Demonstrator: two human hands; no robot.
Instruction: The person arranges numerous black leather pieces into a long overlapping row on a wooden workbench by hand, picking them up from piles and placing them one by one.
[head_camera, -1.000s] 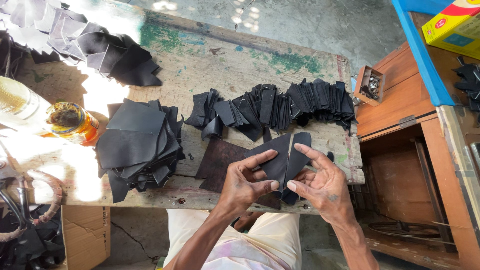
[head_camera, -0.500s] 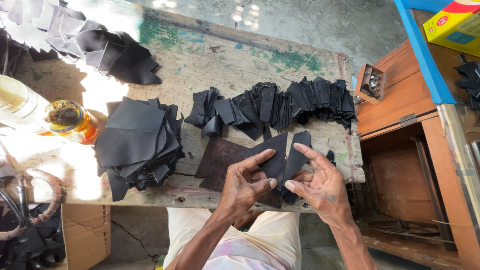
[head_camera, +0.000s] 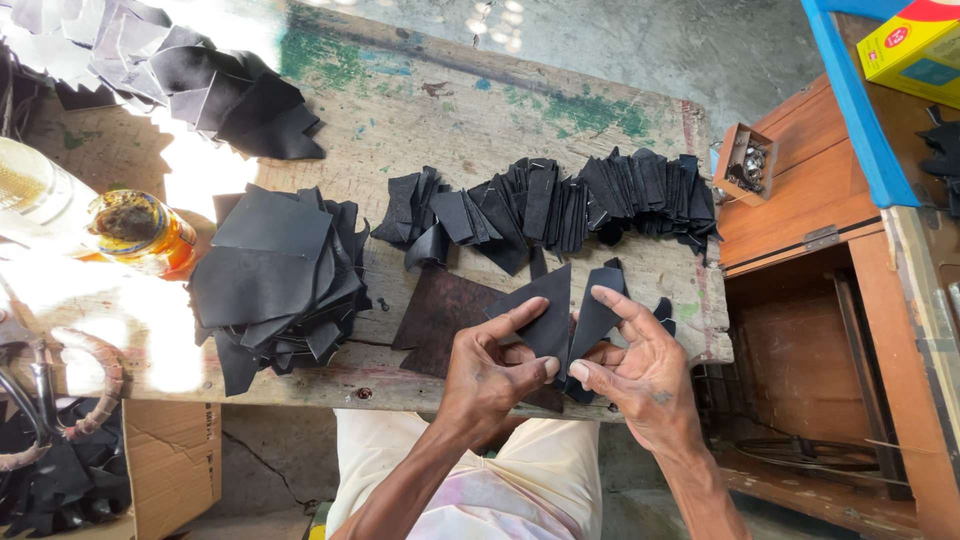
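Note:
My left hand (head_camera: 495, 375) and my right hand (head_camera: 640, 375) meet over the near edge of a worn wooden table (head_camera: 450, 110). Between the fingers of both hands is a black leather piece (head_camera: 560, 315), bent into two upright flaps; the left thumb and forefinger pinch its left flap, the right fingers press its right flap. Under the hands lies a dark brown flat sheet (head_camera: 440, 315). A row of folded black pieces (head_camera: 560, 205) stretches across the table just beyond the hands.
A pile of flat black pieces (head_camera: 275, 280) lies at the left, another heap (head_camera: 200, 75) at the far left corner. An amber glass jar (head_camera: 140, 230) stands left. A small box of metal parts (head_camera: 745, 165) sits on a wooden cabinet (head_camera: 830, 300) at right. A cardboard box (head_camera: 170, 470) stands below.
The hands have shifted only slightly, working the black piece between the fingers at the same place. Nothing else on the table has moved.

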